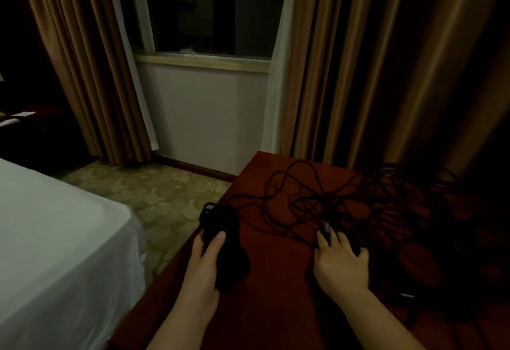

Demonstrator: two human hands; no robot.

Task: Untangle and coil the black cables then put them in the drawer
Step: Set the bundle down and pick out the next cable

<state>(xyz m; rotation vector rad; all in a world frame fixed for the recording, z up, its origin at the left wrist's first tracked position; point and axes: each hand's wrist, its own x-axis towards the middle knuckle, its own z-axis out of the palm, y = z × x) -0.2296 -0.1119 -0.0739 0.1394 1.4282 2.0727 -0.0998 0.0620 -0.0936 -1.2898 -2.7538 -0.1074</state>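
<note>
Black coiled bundle (226, 244) gripped by left hand (202, 264); right hand (340, 264) fingers spread flat on tangled cables (358, 206) over the bench (276, 280)

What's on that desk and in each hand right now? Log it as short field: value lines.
surface: dark red desk beside a white bed
left hand: grips a coiled black cable bundle at the desk's left edge
right hand: rests on the desk, fingers spread over loose cable near a small connector
tangle: loose black cables sprawl across the desk's far and right side
drawer: not in view
background: window between tan curtains
</note>
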